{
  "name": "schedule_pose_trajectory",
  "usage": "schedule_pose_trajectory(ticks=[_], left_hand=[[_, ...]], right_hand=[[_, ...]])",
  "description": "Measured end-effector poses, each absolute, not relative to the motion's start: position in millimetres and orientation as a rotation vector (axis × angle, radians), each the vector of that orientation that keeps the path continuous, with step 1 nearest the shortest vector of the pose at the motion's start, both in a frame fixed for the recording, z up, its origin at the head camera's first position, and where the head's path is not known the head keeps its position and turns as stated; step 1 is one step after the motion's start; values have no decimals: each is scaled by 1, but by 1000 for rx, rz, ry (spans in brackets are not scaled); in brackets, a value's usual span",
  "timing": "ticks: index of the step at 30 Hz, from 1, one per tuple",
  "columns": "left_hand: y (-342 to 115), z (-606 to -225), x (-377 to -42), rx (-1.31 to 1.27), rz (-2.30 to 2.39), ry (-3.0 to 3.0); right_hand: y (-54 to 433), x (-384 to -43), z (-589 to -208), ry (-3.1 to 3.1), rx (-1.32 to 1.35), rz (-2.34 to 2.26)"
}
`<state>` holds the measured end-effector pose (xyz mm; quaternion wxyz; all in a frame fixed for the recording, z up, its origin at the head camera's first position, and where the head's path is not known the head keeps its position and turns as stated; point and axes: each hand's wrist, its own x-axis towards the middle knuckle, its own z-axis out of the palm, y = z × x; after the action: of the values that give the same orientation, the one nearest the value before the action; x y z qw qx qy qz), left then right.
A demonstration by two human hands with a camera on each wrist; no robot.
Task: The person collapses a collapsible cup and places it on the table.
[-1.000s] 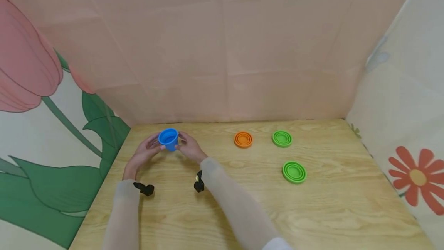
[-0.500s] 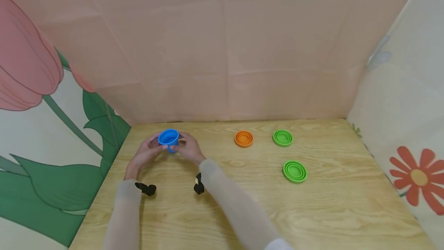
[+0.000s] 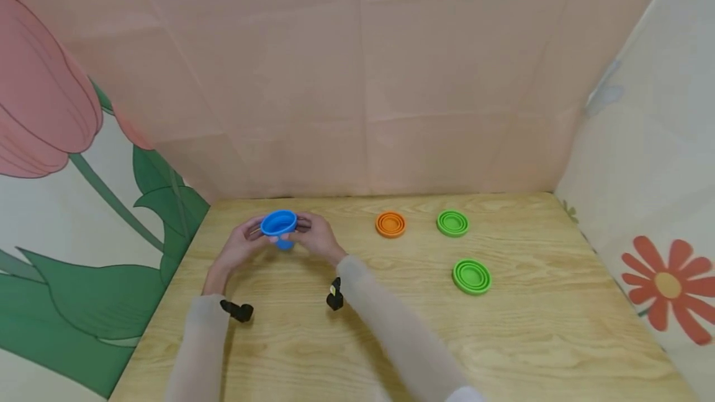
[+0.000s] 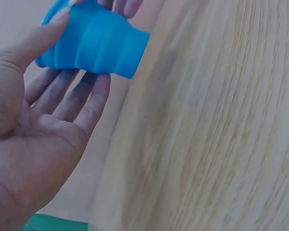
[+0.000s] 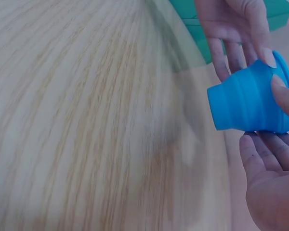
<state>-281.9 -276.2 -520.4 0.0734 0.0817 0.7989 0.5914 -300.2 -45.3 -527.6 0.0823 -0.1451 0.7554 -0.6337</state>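
Observation:
A blue collapsible cup [image 3: 279, 223], drawn out to its stepped, tapering shape, is held between both hands at the back left of the table. My left hand [image 3: 239, 245] grips it from the left, thumb near the rim and fingers along the far side, as the left wrist view shows on the cup's ridged wall [image 4: 96, 41]. From the right, my right hand [image 3: 319, 237] pinches the same cup, its thumb on the near wall below the rim. In the right wrist view the cup [image 5: 250, 101] narrows toward its base, with fingers on either side.
An orange collapsed cup [image 3: 390, 224] lies at the back middle of the wooden table [image 3: 547, 327]. Right of it sit two green collapsed cups, one green cup [image 3: 452, 223] behind, the other green cup [image 3: 472, 276] nearer. A pink backdrop [image 3: 357, 110] rises behind the table.
Both hands and the blue cup have shifted slightly right and nearer. The cup's rim looks more oval, and the right thumb has come across its front. The other cups stay in place.

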Motion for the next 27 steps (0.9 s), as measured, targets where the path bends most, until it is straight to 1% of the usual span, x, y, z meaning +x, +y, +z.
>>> schedule_pose_trajectory(ticks=[13,27], left_hand=[[-250,-512,-268,305,1756,2469],[-196,-506,-259,310,1857,2483]], right_hand=[[-16,-291,-521,2183,-494,-1910],[34,-284,-501,2207,-483,-1862]])
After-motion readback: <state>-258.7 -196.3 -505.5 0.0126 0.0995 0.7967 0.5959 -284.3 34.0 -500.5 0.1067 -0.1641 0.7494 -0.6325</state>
